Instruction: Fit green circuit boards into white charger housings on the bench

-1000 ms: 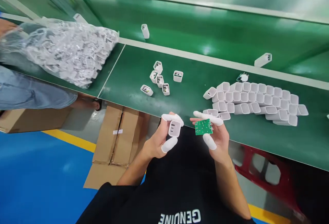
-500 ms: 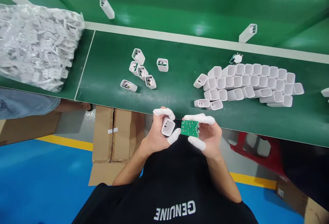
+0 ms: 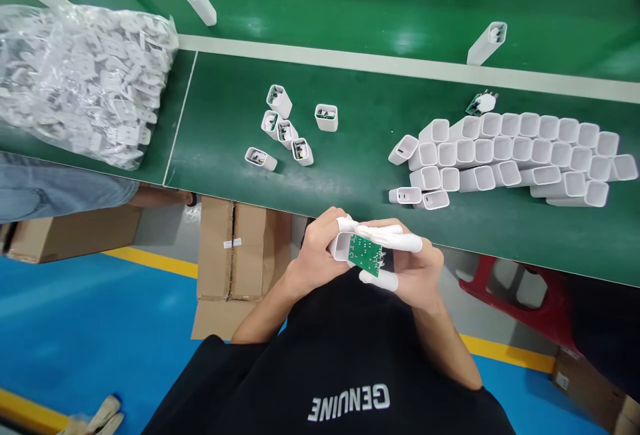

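Board (image 3: 365, 255) at shell (image 3: 342, 246) rim, hands (image 3: 316, 252) (image 3: 419, 274) near bench edge (image 3: 270, 203), bag (image 3: 95, 82) well apart

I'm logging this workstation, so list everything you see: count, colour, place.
Charger housing: 1, white, in left hand
Circuit board: 1, green, in right hand, at housing's mouth
Board-filled housings: 6, white, bench middle
Clustered housings: about thirty, white, bench right
Far housings: 3, white, at the back
Loose circuit board: 1, green and white, behind clustered housings
Bag of parts: 1, clear with white parts, bench left
Bench: 1, green, across the view
Plastic stool: 1, red, right, below bench
Cardboard boxes: at least 3, brown, on floor
Co-worker's leg: 1, blue denim, left
Unclear item: 1, pale, lower left
Shirt: 1, black, bottom centre
Left hand, right hand: 2, white-tipped, centre
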Motion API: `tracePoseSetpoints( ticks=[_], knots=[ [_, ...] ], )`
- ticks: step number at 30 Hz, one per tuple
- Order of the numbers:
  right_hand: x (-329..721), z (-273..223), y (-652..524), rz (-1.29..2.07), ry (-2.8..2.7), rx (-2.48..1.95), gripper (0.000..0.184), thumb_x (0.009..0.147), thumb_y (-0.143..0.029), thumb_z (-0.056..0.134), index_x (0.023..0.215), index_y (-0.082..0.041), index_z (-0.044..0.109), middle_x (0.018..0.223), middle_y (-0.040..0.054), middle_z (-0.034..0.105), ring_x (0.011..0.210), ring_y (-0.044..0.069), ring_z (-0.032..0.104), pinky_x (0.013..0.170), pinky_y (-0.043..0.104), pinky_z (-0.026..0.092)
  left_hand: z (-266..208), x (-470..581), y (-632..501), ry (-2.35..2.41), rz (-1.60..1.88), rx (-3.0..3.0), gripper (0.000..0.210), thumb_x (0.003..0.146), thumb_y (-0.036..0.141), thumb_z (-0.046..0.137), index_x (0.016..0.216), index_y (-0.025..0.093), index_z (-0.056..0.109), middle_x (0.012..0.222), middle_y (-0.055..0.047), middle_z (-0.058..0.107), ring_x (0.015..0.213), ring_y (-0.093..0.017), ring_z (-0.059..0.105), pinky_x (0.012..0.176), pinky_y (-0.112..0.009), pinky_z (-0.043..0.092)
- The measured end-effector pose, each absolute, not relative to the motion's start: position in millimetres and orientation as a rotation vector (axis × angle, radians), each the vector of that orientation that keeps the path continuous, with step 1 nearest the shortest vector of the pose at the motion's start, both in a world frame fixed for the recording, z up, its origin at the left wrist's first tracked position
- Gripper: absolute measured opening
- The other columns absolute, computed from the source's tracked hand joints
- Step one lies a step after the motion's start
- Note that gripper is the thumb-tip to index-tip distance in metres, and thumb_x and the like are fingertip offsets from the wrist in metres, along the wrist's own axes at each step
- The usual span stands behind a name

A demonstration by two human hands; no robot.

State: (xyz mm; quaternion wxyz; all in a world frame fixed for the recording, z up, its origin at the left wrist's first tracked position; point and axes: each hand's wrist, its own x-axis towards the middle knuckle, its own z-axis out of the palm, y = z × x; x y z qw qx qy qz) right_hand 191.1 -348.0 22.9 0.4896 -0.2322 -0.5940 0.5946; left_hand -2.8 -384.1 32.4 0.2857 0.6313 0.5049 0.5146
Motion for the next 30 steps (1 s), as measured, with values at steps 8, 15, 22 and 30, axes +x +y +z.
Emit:
tracePoseSetpoints(
  ticks=[8, 15, 22, 30],
  knots=[
    [189.9, 22.5, -349.6, 1.326, -1.537, -0.586, 0.075, 0.082, -0.017, 0.103, 0.149, -0.04, 0.077, 0.125, 0.0063, 0.088, 0.119, 0.031, 0.082, 0.093, 0.051, 0.074, 30.5, 1.3, -384.3, 1.379, 1.352, 1.729, 0.033, 0.091, 0.004, 0.077, 0.088, 0.023, 0.05, 0.083, 0.004, 0.05, 0.071, -0.012, 0.041, 0.061, -0.028, 0.035],
    [188.6, 25.7, -349.7, 1.293, -1.603, -0.605, 0.075, 0.081, -0.018, 0.103, 0.149, -0.041, 0.078, 0.125, 0.006, 0.088, 0.122, 0.033, 0.082, 0.097, 0.053, 0.075, 31.9, 0.8, -384.3, 1.402, 1.321, 1.718, 0.028, 0.099, 0.015, 0.077, 0.088, 0.023, 0.053, 0.083, 0.002, 0.055, 0.071, -0.014, 0.045, 0.061, -0.031, 0.038],
    [188.1, 25.5, -350.1, 1.24, -1.651, -0.631, 0.07, 0.082, -0.022, 0.103, 0.145, -0.042, 0.079, 0.121, 0.006, 0.088, 0.116, 0.035, 0.083, 0.092, 0.056, 0.075, 29.9, 0.7, -387.0, 1.404, 1.311, 1.704, 0.027, 0.1, 0.019, 0.08, 0.09, 0.023, 0.055, 0.082, 0.001, 0.054, 0.07, -0.014, 0.046, 0.061, -0.031, 0.039],
    [190.3, 20.6, -353.2, 1.22, -1.658, -0.647, 0.076, 0.082, -0.02, 0.102, 0.149, -0.045, 0.077, 0.132, 0.0059, 0.083, 0.112, 0.032, 0.078, 0.088, 0.053, 0.07, 29.3, 1.6, -388.3, 1.388, 1.313, 1.737, 0.028, 0.093, 0.007, 0.076, 0.091, 0.023, 0.054, 0.082, 0.002, 0.052, 0.071, -0.014, 0.044, 0.061, -0.031, 0.038]
  ],
)
